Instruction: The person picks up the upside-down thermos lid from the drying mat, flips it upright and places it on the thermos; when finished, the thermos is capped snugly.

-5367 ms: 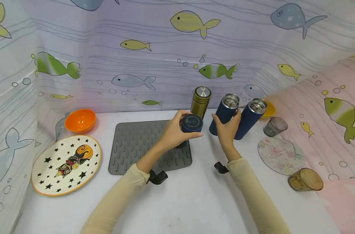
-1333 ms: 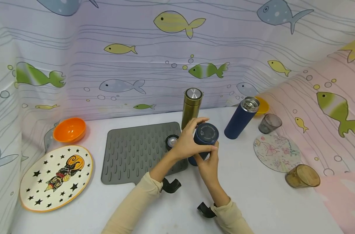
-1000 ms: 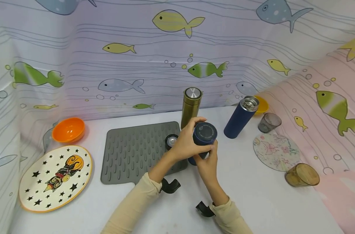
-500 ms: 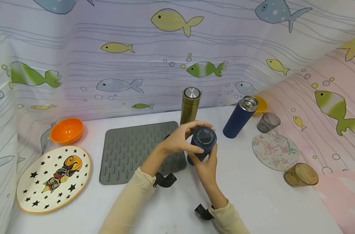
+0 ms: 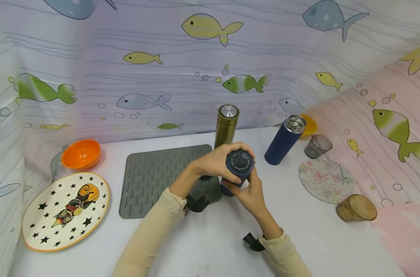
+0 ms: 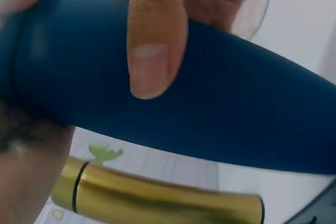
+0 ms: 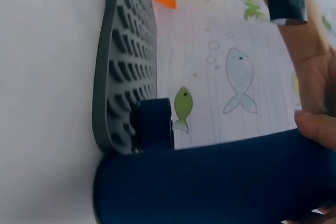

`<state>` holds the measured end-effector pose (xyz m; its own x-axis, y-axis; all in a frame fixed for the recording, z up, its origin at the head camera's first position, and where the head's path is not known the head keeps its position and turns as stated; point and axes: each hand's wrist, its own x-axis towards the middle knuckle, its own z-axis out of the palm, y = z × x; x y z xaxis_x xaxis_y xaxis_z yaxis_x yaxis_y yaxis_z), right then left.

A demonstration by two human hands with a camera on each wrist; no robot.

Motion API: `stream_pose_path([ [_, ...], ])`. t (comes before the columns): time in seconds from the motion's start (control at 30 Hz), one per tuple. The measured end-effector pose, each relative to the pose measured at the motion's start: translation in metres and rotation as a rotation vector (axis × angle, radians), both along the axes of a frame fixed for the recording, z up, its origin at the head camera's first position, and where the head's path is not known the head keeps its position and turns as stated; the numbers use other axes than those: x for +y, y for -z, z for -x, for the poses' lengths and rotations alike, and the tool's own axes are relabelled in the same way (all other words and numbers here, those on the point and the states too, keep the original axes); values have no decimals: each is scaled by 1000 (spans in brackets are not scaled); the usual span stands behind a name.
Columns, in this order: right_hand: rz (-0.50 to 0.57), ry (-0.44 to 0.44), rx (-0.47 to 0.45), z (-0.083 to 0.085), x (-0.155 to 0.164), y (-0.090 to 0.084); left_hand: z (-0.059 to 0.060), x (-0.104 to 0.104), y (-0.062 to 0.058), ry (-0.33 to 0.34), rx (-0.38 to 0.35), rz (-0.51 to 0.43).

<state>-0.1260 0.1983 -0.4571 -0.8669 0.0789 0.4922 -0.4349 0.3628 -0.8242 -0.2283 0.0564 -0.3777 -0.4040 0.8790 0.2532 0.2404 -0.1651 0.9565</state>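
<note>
My left hand point(image 5: 215, 161) curls from above round the dark lid point(image 5: 239, 161) of a navy-blue thermos bottle point(image 6: 226, 103). Lower down, my right hand point(image 5: 250, 194) grips the bottle's body, its thumb point(image 6: 152, 66) lying across the side in the left wrist view. The bottle stands upright beside the right edge of a grey ridged mat point(image 5: 161, 181). A second dark blue lid point(image 7: 155, 124) lies on that mat, mostly hidden by my left hand in the head view. Just behind stands a gold thermos bottle point(image 5: 226, 125) with its lid on.
Another navy thermos bottle point(image 5: 284, 142), lidless, stands to the right, before a yellow bowl point(image 5: 310, 125). Nearby are a grey glass point(image 5: 318, 146), a floral round mat point(image 5: 325, 181) and an amber glass point(image 5: 356, 207). Leftward are an orange bowl point(image 5: 81, 154) and a cat-patterned plate point(image 5: 66, 211).
Over five seconds, my right hand has brought one navy bottle leftward, and the lid in my left hand now sits on its top. Lately my left fingers have loosened, shifted and closed round the lid again.
</note>
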Motion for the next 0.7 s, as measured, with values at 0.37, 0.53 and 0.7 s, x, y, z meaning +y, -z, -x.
stream_pose_path([
  [0.37, 108, 332, -139, 96, 41, -19, -19, -79, 30, -547, -96, 217],
  [0.53, 72, 395, -204, 132, 52, -2, -20, -100, 56, -594, -96, 362],
  [0.7, 58, 376, -215, 137, 49, 1, -11, -97, 76, -634, 76, 528],
])
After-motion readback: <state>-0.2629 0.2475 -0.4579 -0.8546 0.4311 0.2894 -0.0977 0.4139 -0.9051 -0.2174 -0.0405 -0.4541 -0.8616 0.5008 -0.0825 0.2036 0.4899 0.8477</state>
